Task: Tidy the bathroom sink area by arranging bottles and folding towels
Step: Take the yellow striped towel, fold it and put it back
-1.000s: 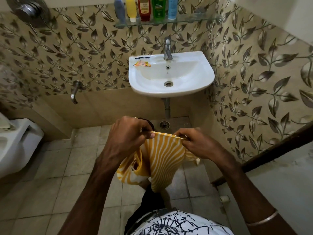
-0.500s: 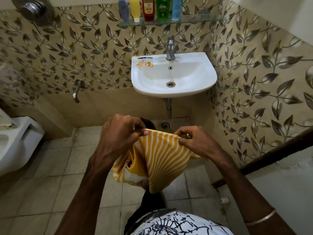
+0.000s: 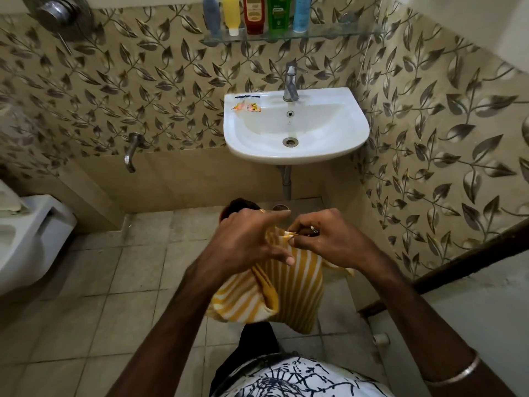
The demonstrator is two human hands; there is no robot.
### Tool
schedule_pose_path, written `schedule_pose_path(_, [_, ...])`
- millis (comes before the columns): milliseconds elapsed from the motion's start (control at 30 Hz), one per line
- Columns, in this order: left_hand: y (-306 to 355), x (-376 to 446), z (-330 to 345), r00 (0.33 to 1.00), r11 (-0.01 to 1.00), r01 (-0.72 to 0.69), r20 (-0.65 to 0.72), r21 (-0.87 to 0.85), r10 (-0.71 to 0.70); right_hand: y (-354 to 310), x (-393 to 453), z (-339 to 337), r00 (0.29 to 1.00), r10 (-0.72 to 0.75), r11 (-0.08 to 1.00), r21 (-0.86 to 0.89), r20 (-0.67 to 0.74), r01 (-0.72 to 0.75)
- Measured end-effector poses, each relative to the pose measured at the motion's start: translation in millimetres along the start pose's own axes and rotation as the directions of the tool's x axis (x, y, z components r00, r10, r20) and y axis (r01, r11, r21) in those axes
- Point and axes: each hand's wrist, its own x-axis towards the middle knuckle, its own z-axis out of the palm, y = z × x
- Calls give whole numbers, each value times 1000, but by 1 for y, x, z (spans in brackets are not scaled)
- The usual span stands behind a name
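Towel (image 3: 286, 293) hangs between hands: right hand (image 3: 329, 242) pinching top corner, left hand (image 3: 246, 245) loosely spread against cloth. Best to match corners squarely, then pull taut before folding.

A yellow-and-white striped towel (image 3: 289, 293) hangs bunched in mid-air below the white sink (image 3: 337, 151), its top corner pinched up (the rest droops in loose folds). Five bottles (image 3: 254, 14) stand in a row on the glass shelf (image 3: 329, 34) above: grey-blue, yellow, red, green, light blue.
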Motion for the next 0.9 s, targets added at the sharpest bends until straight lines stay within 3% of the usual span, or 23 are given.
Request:
schedule_pose_path(200, [-7,7,8,985,999,-32,-168,-34,26,10,-2,-4,999,6,997,73,33,-9])
schedule_pose_path(333, [-13,2,0,962,992,-43,-274,-121,8,28,-10,-8,992,109,988,115,-64,-101])
schedule_pose_path(467, [-21,-4,-12,954,984,-21,-297,-175,-33,45,-15,-15,974,107,993,61,-200,-97])
schedule_pose_path(633, [-26,-3,-21,947,982,1,-315,-188,-61,56,-19,-26,981,110,987,135,-160,-89])
schedule_pose_path(767, [-31,-2,-24,948,983,37,-306,-177,-91,56,-20,-30,984,32,999,48,-173,-24])
schedule_pose_path(900, [-30,-2,-21,947,986,27,-313,-163,-78,56,-19,-26,959,-80,973,188,-270,135])
